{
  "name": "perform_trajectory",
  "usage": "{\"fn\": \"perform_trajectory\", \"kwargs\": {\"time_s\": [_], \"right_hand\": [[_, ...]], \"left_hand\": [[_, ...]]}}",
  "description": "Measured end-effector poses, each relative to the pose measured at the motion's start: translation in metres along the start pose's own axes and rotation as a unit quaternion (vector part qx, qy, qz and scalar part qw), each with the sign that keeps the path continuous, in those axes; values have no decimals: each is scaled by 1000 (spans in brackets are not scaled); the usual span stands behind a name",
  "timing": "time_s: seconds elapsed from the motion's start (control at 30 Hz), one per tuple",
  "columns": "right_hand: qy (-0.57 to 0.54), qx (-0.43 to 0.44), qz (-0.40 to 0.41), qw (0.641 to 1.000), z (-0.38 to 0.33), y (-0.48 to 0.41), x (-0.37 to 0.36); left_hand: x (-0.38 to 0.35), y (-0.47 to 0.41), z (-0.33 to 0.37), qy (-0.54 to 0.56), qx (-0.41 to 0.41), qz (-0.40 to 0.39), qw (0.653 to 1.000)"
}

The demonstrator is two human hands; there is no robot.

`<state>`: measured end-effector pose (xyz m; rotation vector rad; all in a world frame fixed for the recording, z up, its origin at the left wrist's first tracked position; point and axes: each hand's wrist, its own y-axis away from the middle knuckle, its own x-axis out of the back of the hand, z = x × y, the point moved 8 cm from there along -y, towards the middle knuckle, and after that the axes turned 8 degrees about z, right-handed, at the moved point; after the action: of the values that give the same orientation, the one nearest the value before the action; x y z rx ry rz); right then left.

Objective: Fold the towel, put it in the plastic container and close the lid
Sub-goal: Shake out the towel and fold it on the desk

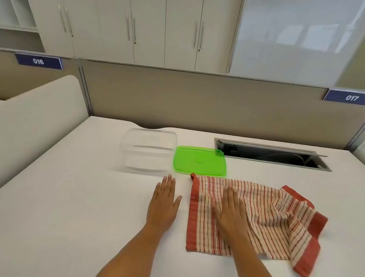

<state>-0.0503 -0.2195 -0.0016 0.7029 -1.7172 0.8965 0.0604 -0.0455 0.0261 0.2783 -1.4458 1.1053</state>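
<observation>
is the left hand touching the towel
Apart. The head view shows the left hand flat on the table with a strip of bare tabletop between its thumb and the towel.

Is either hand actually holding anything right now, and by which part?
Nothing is held. The right hand lies flat and open on the striped towel, near its left side; the left hand rests flat on the table.

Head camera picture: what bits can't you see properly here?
- Towel: the part under the right hand and forearm is covered; the right side is bunched, so its folds hide cloth.
- Clear box: see-through and blurred, so its edges are faint.
- Slot in the table: too dark to tell what is inside.
- Both arms: cut off by the bottom edge.
- Left hand: palm down on the table, underside hidden.
</observation>
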Motion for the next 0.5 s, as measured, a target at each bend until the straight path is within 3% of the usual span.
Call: {"fn": "perform_trajectory", "kwargs": {"time_s": [0.5], "right_hand": [[-23, -20, -35, 999, 5, 7, -24]], "left_hand": [[-43, 18, -13, 70, 27, -78, 994]]}}
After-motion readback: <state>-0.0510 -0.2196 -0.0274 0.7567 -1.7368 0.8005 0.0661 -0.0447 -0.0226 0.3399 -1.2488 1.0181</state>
